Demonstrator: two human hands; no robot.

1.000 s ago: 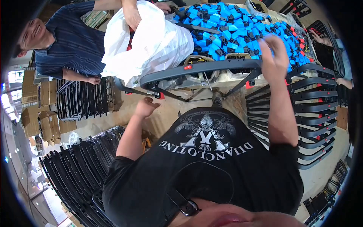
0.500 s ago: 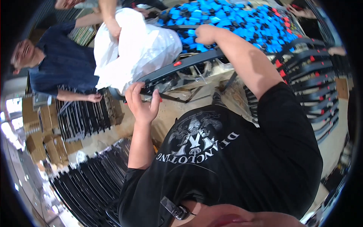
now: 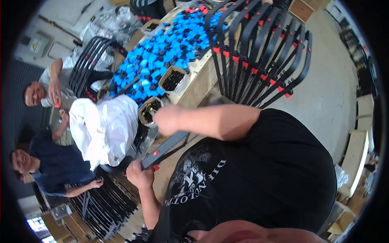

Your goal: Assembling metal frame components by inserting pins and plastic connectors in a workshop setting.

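A black bar (image 3: pixel 168 145) with a small red button slants in front of me, one end at my left hand (image 3: pixel 140 175). The fingers of that hand are wrapped round this end. My right hand (image 3: pixel 167 120) is curled and slightly blurred above the bar's other end, beside a small tub (image 3: pixel 142 120) of dark parts. A small yellow and metal thing shows by its fingers; whether it is held is unclear. Just left of the bar, a bulky white plastic bag (image 3: pixel 106 131) covers part of the work area.
Blue and black pieces (image 3: pixel 162 52) heap the table, with another tub (image 3: pixel 173 81) of black parts at its edge. Curved black frames with red parts (image 3: pixel 259 52) stand at the right. Two people (image 3: pixel 60 162) work at the left; black bars (image 3: pixel 101 206) lie stacked below them.
The view has swung round, showing more of the table and a second co-worker. My left hand's spread fingers have closed round the bar's end. My right hand has moved nearer to me, beside the tub.
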